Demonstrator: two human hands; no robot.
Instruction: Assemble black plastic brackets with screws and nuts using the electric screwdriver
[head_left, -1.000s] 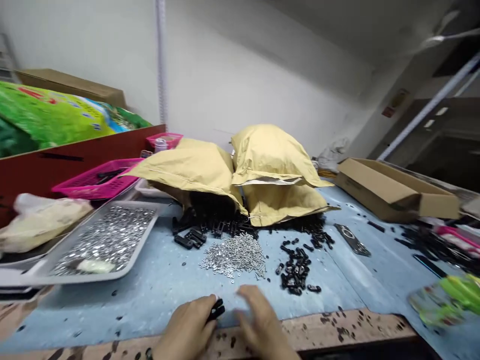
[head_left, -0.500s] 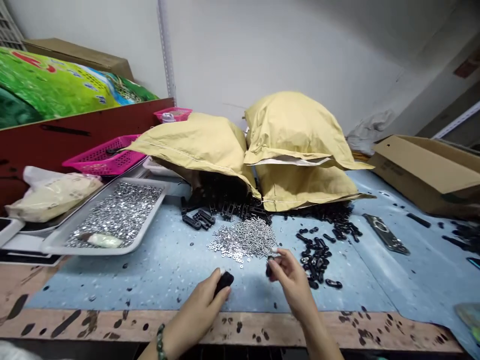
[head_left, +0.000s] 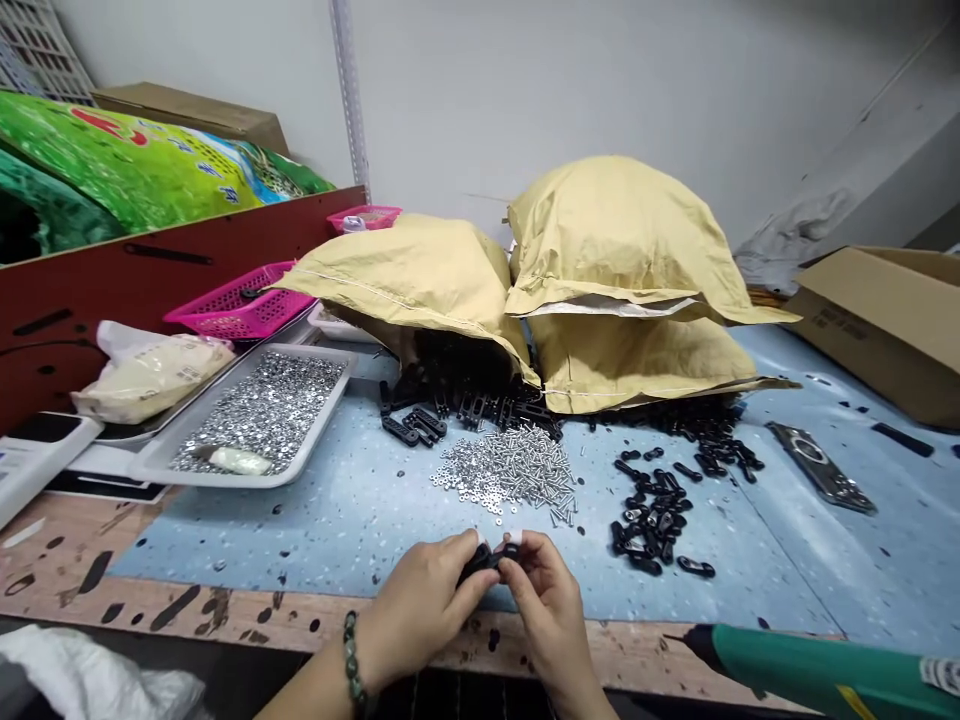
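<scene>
My left hand (head_left: 431, 598), with a beaded bracelet on its wrist, is closed on a small black plastic part (head_left: 475, 562). Fingers of my right hand (head_left: 546, 600) pinch another black piece (head_left: 510, 551), held against the first one; whether the two are joined I cannot tell. Both hands are over the front edge of the blue mat (head_left: 337, 545). Just beyond them lie a pile of silver screws (head_left: 534, 465) and a patch of small nuts or washers (head_left: 474, 472). To the right is a loose heap of short black parts (head_left: 656, 515).
A green electric screwdriver (head_left: 810, 665) points in from the lower right. At left stands a white tray (head_left: 300, 478) of small metal pieces. Yellow sacks (head_left: 622, 240) spill black parts at the back. A cardboard box (head_left: 877, 340) and a packaged item (head_left: 817, 465) are at right.
My hands have come together, the right moving left so its black piece meets the one in my left hand. The view has shifted, and the green screwdriver now shows at lower right.
</scene>
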